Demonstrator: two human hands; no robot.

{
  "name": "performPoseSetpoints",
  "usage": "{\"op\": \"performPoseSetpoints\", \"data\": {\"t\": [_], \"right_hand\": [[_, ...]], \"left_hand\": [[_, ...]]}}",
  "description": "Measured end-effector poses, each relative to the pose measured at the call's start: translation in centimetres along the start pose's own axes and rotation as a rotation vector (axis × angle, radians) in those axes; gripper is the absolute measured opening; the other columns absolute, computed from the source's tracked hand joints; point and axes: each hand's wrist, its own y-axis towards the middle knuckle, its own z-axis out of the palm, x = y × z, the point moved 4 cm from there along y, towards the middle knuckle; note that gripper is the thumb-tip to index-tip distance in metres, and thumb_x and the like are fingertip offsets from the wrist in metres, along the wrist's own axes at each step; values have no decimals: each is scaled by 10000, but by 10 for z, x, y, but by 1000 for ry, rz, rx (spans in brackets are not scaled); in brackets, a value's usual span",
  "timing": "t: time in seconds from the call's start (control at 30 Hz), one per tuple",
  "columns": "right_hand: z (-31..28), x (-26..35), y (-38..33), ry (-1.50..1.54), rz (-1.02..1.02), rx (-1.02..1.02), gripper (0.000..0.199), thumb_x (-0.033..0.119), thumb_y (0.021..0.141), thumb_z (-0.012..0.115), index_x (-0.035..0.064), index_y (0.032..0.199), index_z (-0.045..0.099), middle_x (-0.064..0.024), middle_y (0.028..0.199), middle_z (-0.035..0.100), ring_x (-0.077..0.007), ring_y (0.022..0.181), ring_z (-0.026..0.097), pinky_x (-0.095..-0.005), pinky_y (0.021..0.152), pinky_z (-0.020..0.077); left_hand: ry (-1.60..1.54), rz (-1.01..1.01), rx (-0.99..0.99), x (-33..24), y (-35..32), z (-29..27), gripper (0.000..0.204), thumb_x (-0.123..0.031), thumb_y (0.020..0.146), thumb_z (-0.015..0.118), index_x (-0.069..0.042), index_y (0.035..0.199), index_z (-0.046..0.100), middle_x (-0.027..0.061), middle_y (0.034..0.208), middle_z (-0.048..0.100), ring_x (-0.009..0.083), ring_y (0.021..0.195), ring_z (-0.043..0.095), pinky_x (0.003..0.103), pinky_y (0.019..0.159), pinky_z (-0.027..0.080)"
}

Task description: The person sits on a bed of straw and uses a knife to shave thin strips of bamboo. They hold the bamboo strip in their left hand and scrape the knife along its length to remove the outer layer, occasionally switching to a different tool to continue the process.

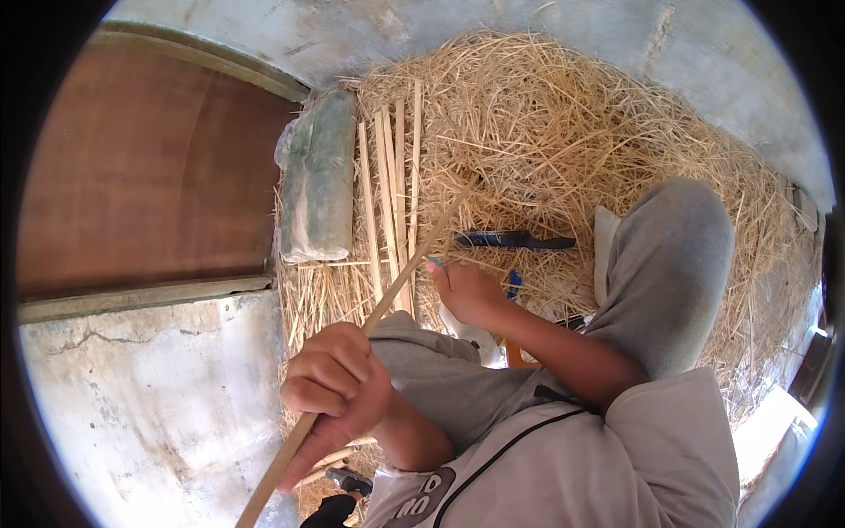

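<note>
A long, thin strip of bamboo or wood (398, 286) runs slantwise across the view, from the lower left up to the straw. My left hand (339, 378) is wrapped round its lower part in a fist. Farther up, my right hand (475, 293) is closed beside the strip, thumb toward it. A small teal bit shows at those fingers; what it belongs to is hidden. Beyond the right hand lies a knife (515, 239) with a dark blade and black handle. Several pale strips (387, 189) lie side by side ahead.
Dry straw (563, 123) covers the floor up to the pale wall (422, 26). A green, plastic-wrapped block (319, 176) stands at the left, near a brown door panel (158, 167). My bent legs in grey trousers (673, 264) flank the work. A small blue item (514, 283) lies near my right wrist.
</note>
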Motion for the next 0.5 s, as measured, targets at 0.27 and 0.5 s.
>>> {"op": "performPoseSetpoints", "data": {"t": [0.27,0.5], "right_hand": [[-41,-13,10,328,-28,-76,632,515,1103,285,1,991,634,-246,773,658,-443,770,676,-566,743,498],[-76,22,-20,-71,-234,23,586,506,1104,319,5,1079,623,-252,754,657,-464,762,670,-549,718,505]], "left_hand": [[-14,-110,203,-10,9,-17,839,-994,687,480,-195,518,292,-74,402,314,53,348,358,188,364,201],[-67,-120,233,-12,14,-26,825,-965,700,537,-199,492,312,-78,380,345,43,326,403,161,343,224]]}}
